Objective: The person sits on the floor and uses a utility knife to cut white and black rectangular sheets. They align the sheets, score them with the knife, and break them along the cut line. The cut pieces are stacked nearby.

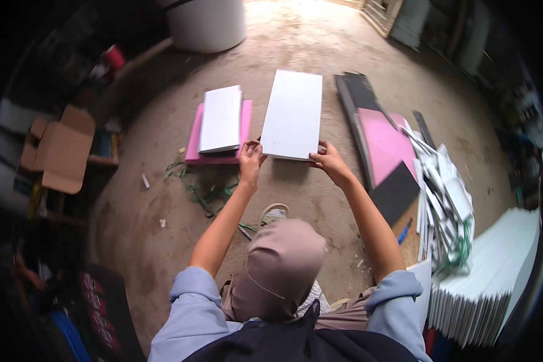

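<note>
Red lettering [96, 304] marked a black panel [119, 301], near left. Left hand [251, 159] and right hand [328, 158], apart, gripped near corners of a white board [292, 114]. Floor [329, 211] showed between its long edges and a white-and-pink stack [220, 120] leftward, black slab [359, 93] rightward.

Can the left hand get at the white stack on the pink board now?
Likely yes: the white stack is close, nothing visibly between, but the left hand would probably need to release the white board.

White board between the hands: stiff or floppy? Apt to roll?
Probably stiff: the white board looks flat, with the left hand and right hand only at its near corners. Unlikely to roll, being flat and rectangular.
</note>
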A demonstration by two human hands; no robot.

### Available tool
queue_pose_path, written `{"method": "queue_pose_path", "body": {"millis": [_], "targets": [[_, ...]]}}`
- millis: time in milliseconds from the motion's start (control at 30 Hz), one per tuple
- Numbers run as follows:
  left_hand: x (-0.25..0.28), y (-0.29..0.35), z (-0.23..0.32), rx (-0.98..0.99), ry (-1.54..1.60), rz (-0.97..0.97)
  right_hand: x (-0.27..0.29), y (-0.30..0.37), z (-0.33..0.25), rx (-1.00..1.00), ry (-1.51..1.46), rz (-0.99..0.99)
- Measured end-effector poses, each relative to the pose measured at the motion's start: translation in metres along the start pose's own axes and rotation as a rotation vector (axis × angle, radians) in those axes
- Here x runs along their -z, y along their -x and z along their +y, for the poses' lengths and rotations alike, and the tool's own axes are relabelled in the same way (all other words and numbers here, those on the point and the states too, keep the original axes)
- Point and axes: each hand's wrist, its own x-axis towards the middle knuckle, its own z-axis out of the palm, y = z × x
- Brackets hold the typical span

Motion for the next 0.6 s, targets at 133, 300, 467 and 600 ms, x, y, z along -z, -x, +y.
{"method": "queue_pose_path", "body": {"millis": [133, 300, 467, 600], "targets": [[0.104, -0.017, 0.005, -0.09, -0.032, 0.234, -0.1, -0.057, 0.004, -0.079, 0.143, -0.154], [0.161, -0.06, 0.017, -0.226, -0.154, 0.355, -0.167, -0.12, 0.018, -0.052, 0.112, -0.189], [0.208, -0.107, 0.005, -0.333, -0.654, 0.421, -0.211, -0.16, 0.037, -0.016, 0.482, -0.07], [0.196, -0.124, 0.003, -0.32, -0.912, 0.23, -0.22, -0.159, 0.049, -0.003, 0.134, -0.275]]}}
